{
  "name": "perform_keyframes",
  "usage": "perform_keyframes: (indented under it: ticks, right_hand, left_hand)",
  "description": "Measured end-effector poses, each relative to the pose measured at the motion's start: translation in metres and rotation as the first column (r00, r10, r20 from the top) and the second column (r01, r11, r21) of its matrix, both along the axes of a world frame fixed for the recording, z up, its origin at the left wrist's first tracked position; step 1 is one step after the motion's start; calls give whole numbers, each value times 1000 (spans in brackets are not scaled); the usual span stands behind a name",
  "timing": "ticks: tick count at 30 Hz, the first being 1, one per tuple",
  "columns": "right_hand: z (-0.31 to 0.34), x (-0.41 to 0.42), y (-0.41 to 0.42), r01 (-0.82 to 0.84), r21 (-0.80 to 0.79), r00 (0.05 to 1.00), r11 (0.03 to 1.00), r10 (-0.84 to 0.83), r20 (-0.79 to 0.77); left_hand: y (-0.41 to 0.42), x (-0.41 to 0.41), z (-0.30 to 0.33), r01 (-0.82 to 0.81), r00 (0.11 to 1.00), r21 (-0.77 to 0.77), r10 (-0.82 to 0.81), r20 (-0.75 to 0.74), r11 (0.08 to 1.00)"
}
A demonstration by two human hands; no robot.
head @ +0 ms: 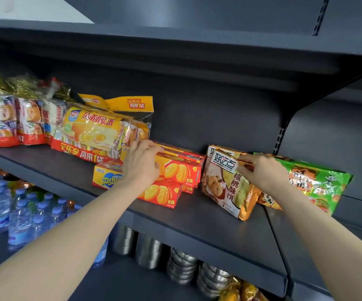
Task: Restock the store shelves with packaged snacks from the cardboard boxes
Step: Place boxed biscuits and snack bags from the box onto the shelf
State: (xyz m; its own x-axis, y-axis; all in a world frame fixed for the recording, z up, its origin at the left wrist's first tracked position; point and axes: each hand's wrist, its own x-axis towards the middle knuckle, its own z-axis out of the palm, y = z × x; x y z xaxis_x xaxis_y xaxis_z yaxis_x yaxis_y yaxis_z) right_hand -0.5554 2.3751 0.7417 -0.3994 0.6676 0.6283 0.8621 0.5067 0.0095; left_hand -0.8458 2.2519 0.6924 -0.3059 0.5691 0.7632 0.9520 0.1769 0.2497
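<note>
Slippage threatens the walnut cookie bag (230,187), pinched at its top by the right hand (262,172) and leaning forward. Left hand (140,165), at nine o'clock, grips the stacked red biscuit boxes (179,170); a nudge could topple them.

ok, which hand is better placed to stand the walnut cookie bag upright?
Right. The right hand already pinches the top edge of the walnut cookie bag, which leans back. The left hand grips the red biscuit boxes, beside the bag.
</note>
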Motion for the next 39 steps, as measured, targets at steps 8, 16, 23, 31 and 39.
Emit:
perform_keyframes:
  ticks: [8, 16, 23, 31, 39]
  right_hand:
    - [0, -1, 38, -58, -7, 998, 998, 58, -24]
    - [-5, -15, 84, -119, 128, 993, 985, 116, 31]
    - [8, 3, 106, -106, -111, 978, 988, 123, 166]
    - [11, 0, 108, -32, 114, 975, 993, 6, 221]
    - [-8, -1, 107, -43, 118, 986, 992, 23, 167]
  left_hand:
    - [37, 52, 30, 201, 949, -80, -214, -229, 976]
    - [72, 107, 39, 9, 771, -207, -139, -621, 978]
    - [98, 151, -5, -56, 788, -509, -275, -551, 859]
    - [107, 147, -23, 107, 928, -628, -304, -215, 771]
    - [106, 140, -21, 170, 922, -599, -341, -184, 783]
